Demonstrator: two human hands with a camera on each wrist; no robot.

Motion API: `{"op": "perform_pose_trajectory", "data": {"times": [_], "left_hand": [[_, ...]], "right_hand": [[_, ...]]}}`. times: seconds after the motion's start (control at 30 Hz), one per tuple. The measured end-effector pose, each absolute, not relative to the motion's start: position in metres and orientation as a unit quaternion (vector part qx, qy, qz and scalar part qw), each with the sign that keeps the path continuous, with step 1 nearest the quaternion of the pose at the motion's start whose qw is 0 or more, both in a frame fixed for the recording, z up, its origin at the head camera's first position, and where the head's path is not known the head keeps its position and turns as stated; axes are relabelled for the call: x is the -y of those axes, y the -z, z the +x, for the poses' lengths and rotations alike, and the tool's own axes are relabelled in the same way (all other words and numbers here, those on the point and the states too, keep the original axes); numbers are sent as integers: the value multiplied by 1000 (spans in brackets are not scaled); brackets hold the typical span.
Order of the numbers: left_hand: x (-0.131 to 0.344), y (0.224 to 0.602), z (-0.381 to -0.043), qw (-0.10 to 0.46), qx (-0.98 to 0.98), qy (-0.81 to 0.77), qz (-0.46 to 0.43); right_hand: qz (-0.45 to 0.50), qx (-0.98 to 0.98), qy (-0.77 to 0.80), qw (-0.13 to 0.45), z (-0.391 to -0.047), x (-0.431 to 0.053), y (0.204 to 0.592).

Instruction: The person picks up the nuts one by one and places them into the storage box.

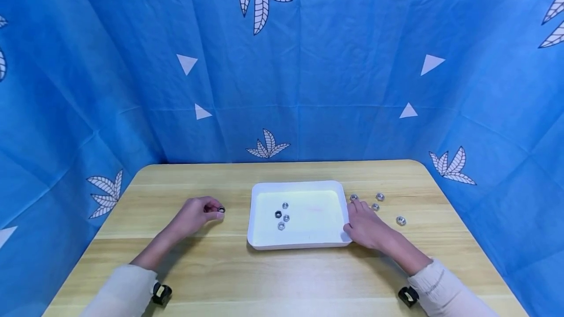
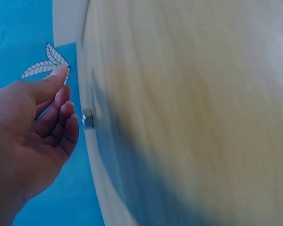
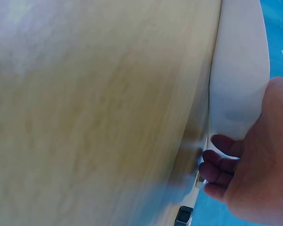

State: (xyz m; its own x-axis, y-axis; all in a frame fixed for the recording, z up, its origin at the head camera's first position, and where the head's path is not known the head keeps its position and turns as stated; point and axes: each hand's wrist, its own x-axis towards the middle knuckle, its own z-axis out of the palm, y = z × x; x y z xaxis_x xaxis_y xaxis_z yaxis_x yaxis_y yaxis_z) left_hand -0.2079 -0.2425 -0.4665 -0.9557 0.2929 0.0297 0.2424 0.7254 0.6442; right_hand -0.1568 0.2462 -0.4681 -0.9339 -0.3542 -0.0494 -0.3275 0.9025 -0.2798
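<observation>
My left hand (image 1: 199, 213) pinches a metal nut (image 1: 222, 209) between thumb and forefinger, left of a white tray (image 1: 253, 224). In the left wrist view the thumb hides that nut, and another nut (image 2: 87, 117) lies on the table beside the curled lower fingers. My right hand (image 1: 366, 225) is at the tray's right rim, its fingers bent loosely downward and the thumb apart from them. A silver nut (image 1: 354, 198) sits right at its fingertips. Inside the tray lie a black nut (image 1: 278, 214) and several silver ones, among them a nut (image 1: 281, 226) nearest the front.
Right of the tray, more nuts lie on the wooden table (image 1: 291, 278): one nut (image 1: 380, 196) toward the back, a small nut (image 1: 375, 207) before it, and a larger nut (image 1: 400, 220) farther right. A blue patterned curtain (image 1: 299, 72) hangs behind and along both sides.
</observation>
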Motion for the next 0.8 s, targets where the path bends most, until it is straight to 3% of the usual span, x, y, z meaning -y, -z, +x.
{"op": "perform_pose_trajectory", "data": {"times": [0.8], "left_hand": [[191, 446, -208, 36, -921, -346, 174]], "right_hand": [[-170, -974, 141, 59, -156, -248, 469]]}}
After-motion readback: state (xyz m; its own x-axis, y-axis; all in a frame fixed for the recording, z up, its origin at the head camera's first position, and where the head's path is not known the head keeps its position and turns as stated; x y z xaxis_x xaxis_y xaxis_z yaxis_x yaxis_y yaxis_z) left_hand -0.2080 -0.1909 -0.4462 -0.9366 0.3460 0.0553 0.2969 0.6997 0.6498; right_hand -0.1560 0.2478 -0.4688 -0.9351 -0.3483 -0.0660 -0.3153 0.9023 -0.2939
